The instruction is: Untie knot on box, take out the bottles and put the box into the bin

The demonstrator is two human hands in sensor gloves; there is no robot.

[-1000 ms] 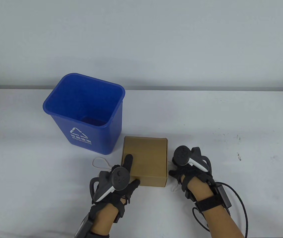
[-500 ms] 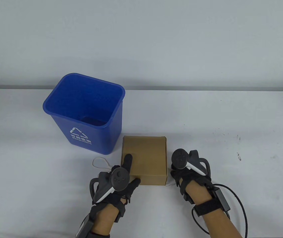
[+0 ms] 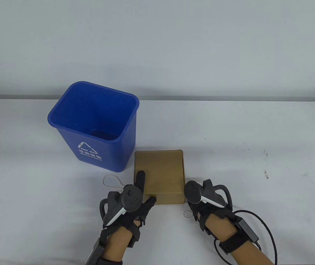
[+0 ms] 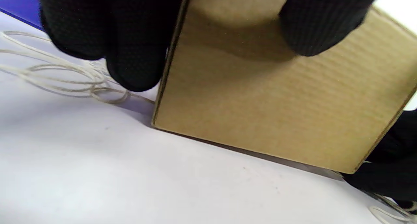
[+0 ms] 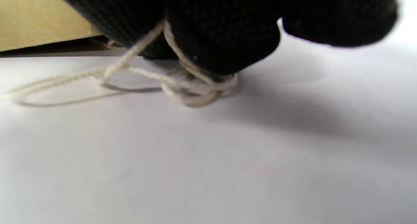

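Note:
A closed brown cardboard box (image 3: 159, 174) sits on the white table (image 3: 257, 138) in front of the blue bin (image 3: 94, 124). My left hand (image 3: 146, 187) grips its near left corner, forefinger on the lid and thumb (image 4: 319, 22) on the front face (image 4: 277, 113). At the near right corner my right hand (image 3: 194, 204) pinches the white string (image 5: 192, 90), which winds around its fingertips (image 5: 228, 31). A loose string loop (image 3: 113, 180) lies left of the box. No bottles show.
The bin stands open and upright just behind the box's left corner, with a recycling mark on its front. A black cable (image 3: 268, 229) trails from my right wrist. The table's far edge meets a plain wall.
My right hand has slid nearer and leftward to the box's near right corner, dragging the string with it. The box has shifted slightly left. My left hand keeps its grip.

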